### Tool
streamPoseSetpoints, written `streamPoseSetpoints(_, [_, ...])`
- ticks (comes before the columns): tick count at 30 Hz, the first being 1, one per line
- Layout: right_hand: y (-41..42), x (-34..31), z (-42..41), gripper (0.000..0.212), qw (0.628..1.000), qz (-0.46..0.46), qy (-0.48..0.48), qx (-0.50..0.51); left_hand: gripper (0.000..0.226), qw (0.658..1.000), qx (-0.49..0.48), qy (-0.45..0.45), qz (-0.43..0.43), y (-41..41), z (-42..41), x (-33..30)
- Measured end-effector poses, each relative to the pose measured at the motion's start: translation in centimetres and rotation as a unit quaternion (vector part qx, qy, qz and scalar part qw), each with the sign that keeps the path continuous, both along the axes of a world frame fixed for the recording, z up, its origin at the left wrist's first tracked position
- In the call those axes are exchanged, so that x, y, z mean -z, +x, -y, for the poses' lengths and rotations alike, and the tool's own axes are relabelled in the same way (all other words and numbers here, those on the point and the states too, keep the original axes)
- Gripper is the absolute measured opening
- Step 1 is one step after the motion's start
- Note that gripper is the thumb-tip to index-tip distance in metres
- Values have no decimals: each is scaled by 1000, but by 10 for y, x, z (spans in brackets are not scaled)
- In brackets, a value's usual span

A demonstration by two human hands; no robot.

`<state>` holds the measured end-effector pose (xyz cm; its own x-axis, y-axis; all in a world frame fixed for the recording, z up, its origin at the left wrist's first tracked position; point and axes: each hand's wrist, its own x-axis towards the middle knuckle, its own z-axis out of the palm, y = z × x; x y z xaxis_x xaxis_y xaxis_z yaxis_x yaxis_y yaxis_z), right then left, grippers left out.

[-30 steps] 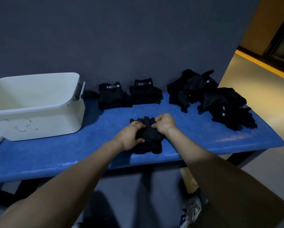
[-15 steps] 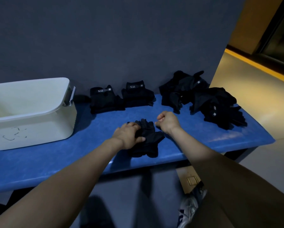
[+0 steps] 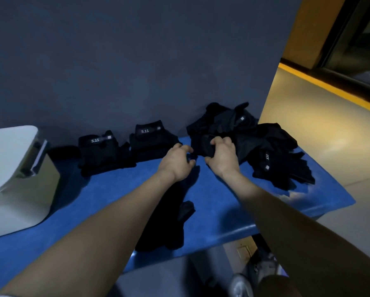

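Glove pile [image 3: 274, 144] right of the right hand [image 3: 222, 156], folded glove pairs [image 3: 100, 153] left of the left hand [image 3: 176, 162] — tub [image 3: 12, 168] further left, all on the bench [image 3: 218, 202].

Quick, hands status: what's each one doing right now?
Left hand: fingers curled beside the black glove; a grip cannot be told.
Right hand: grips the black glove from the pile.

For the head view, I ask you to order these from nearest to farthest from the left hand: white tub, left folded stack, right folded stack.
1. Right folded stack: just left of the left hand, by the wall.
2. Left folded stack: further left, also by the wall.
3. White tub: at the far left.
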<state>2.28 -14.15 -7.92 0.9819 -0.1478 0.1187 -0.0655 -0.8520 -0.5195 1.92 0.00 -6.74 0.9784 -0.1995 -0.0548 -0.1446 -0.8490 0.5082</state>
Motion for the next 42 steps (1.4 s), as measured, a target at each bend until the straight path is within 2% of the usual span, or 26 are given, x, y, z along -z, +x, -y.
streamPoseSetpoints(3, [9, 8, 0, 48, 1000, -11, -11, -6, 42, 1000, 2, -3, -4, 10, 4, 7])
streamPoseSetpoints(8, [14, 12, 6, 25, 999, 18, 38, 16, 41, 999, -15, -32, -18, 12, 4, 13])
streamPoseSetpoints(12, [7, -4, 10, 17, 989, 62, 132, 33, 48, 985, -78, -141, -60, 8, 8, 8])
streamPoseSetpoints(15, [-4, -18, 12, 17, 978, 84, 191, 8, 72, 929, -139, -302, -161, 2, 10, -3])
streamPoseSetpoints(17, [-14, -29, 12, 17, 972, 94, 214, -20, 64, 870, -182, -411, -206, -5, 9, -14])
streamPoseSetpoints(21, [-35, -51, 6, 18, 958, 99, 257, -82, 51, 803, -219, -504, -231, -21, -2, -29])
streamPoseSetpoints(23, [-45, -58, 3, 19, 955, 90, 261, -112, 38, 745, -222, -574, -256, -30, -9, -37])
streamPoseSetpoints(25, [-54, -64, -1, 18, 955, 86, 248, -139, 26, 709, -226, -612, -268, -39, -19, -44])
streamPoseSetpoints(28, [-65, -69, -7, 18, 960, 82, 203, -175, 17, 689, -222, -632, -276, -52, -35, -52])
streamPoseSetpoints(32, [-75, -68, -15, 22, 966, 74, 159, -191, 29, 667, -196, -665, -272, -67, -58, -55])
streamPoseSetpoints(36, [-82, -63, -25, 24, 971, 60, 110, -201, 24, 644, -172, -693, -275, -80, -79, -54])
streamPoseSetpoints(42, [-86, -65, -42, 27, 969, 41, 81, -231, 24, 649, -187, -694, -250, -90, -93, -59])
